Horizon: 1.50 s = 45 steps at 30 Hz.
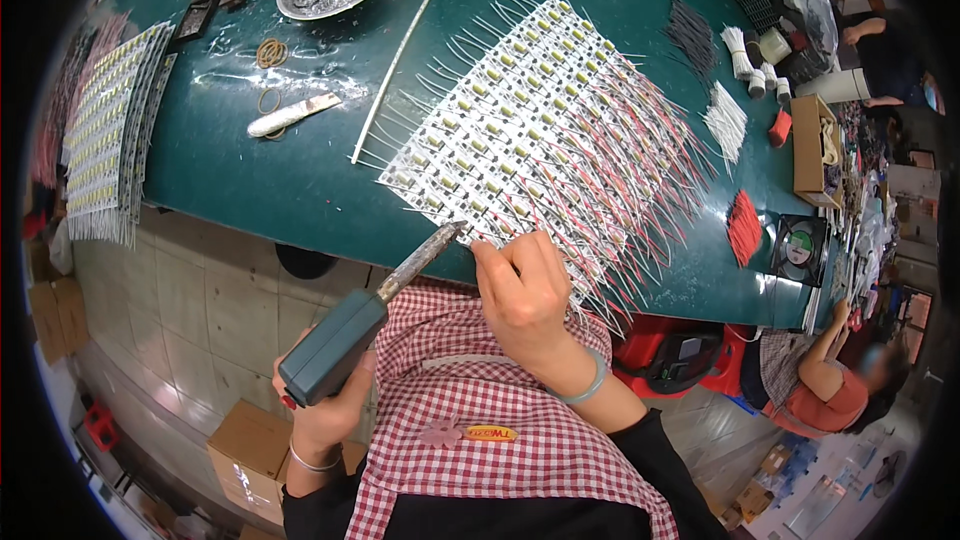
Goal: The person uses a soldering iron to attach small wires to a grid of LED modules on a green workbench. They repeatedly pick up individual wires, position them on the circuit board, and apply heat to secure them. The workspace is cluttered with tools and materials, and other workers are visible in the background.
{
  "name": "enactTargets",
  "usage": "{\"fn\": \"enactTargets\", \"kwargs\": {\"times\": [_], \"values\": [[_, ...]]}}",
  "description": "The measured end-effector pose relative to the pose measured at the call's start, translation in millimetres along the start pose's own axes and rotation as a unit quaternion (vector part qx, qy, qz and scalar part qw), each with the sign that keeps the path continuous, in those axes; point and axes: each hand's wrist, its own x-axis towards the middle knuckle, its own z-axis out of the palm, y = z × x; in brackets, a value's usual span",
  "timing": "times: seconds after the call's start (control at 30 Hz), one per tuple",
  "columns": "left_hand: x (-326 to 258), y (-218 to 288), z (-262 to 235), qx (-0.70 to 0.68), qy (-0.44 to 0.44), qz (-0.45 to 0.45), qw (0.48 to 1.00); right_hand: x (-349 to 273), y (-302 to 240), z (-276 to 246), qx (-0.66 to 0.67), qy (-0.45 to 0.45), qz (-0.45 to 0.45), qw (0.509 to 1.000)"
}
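Soldering iron (333, 348) wrapped in the left hand (335, 415), its tip at the near edge of the white wired panel (500, 140), which lies aslant on the green table (290, 170)! Close beside that tip sits the right hand (525, 295), fingers curled in at the edge; whether its 2 foremost fingertips pinch anything, I can't tell from here.

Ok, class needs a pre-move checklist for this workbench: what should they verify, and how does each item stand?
1. Soldering iron held by its handle: ok, in the left hand.
2. Circuit-board panel on the green table: ok.
3. Iron's tip at the panel's near edge: ok.
4. Right hand well away from the tip: not ok, fingertips close beside it.
5. Tip hot: cannot tell.
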Motion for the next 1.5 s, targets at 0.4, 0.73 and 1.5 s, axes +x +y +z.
{"fn": "enactTargets", "kwargs": {"times": [0.4, 0.73, 1.5], "values": [[-0.9, -6.9, -0.9, 0.024, 0.019, 0.016, 0.999, 1.1, 0.1, -4.2, 0.017, -0.002, 0.02, 1.0], [95.0, 36.0, -53.1, 0.009, 0.309, 0.263, 0.914, 0.1, 17.5, -74.8, 0.156, -0.143, 0.079, 0.974], [56.4, 42.3, 17.4, -0.064, 0.118, 0.026, 0.991, 29.2, 20.4, -38.7, 0.225, -0.057, 0.073, 0.97]]}}
